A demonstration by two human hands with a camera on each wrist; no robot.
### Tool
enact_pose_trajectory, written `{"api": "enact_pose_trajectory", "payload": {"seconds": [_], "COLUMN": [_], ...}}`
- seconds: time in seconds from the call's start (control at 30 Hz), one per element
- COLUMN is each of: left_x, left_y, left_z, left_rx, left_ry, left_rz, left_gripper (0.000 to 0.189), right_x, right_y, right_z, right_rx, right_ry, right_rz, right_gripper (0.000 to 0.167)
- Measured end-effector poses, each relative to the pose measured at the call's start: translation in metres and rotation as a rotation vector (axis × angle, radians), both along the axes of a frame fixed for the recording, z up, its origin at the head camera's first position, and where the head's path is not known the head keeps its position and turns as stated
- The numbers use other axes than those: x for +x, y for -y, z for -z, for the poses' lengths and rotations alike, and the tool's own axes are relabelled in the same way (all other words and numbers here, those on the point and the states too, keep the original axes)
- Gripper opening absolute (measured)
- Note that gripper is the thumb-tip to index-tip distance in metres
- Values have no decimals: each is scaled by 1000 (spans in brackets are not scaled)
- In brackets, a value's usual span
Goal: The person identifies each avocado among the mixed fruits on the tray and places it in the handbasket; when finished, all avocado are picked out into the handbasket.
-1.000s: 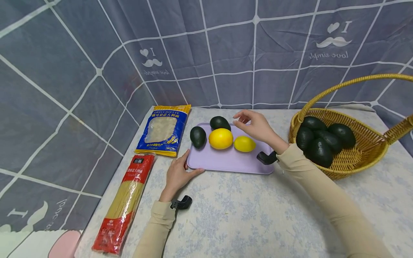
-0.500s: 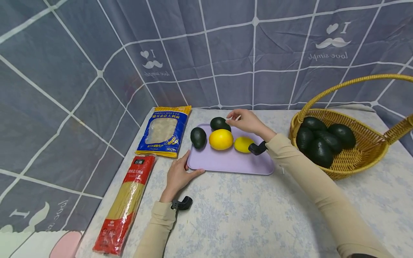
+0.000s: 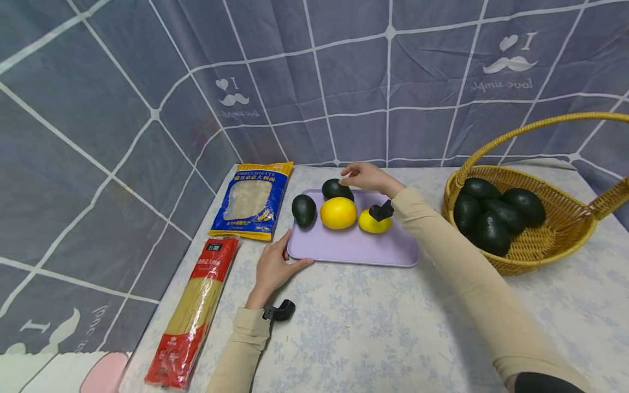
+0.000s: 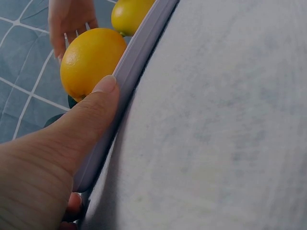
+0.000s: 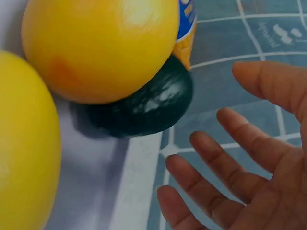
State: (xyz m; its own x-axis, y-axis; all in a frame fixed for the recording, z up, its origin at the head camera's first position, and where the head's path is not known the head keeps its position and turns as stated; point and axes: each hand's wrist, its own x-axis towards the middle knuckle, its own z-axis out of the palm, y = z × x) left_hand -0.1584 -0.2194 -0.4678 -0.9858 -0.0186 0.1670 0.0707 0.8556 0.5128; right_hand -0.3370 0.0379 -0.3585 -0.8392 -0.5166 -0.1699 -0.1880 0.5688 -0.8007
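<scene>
A lilac tray bears two dark green avocados, a large yellow lemon-like fruit and a smaller lemon. My left hand holds the tray's near left corner, thumb along the front rim in the left wrist view; its other fingers are mostly hidden there. Just right of the back avocado hovers my right hand. In the right wrist view its fingers are spread, palm bare, apart from that avocado. The other avocado lies at the tray's left edge.
A wicker basket with a tall handle holds several avocados at the right. Left of the tray lie an orecchiette packet and a long spaghetti packet. A grey checked curtain hangs behind the table.
My right hand has moved left along the tray's back edge, up to the back avocado. My left hand stays at the corner, and the fruit keep their places.
</scene>
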Motion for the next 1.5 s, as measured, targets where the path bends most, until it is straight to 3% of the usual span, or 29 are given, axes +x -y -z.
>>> {"api": "enact_pose_trajectory", "payload": {"seconds": [0.2,0.3,0.9,1.2,1.5], "left_x": [0,0,1,1,0], "left_y": [0,0,-2,-1,-1], "left_z": [0,-1,2,3,1], "left_rx": [3,3,-4,0,1], "left_ry": [4,-3,-22,-25,-24], "left_rz": [-10,-9,1,-7,-11], "left_gripper": [97,97,96,96,96], "right_x": [-10,-13,-17,-26,-23], "right_y": [7,12,24,26,20], "right_z": [5,6,20,29,27], "right_rx": [38,69,219,119,63], "right_ry": [103,110,169,285,345], "right_rz": [-55,-66,-8,30,61], "right_gripper": [55,59,68,76,70]}}
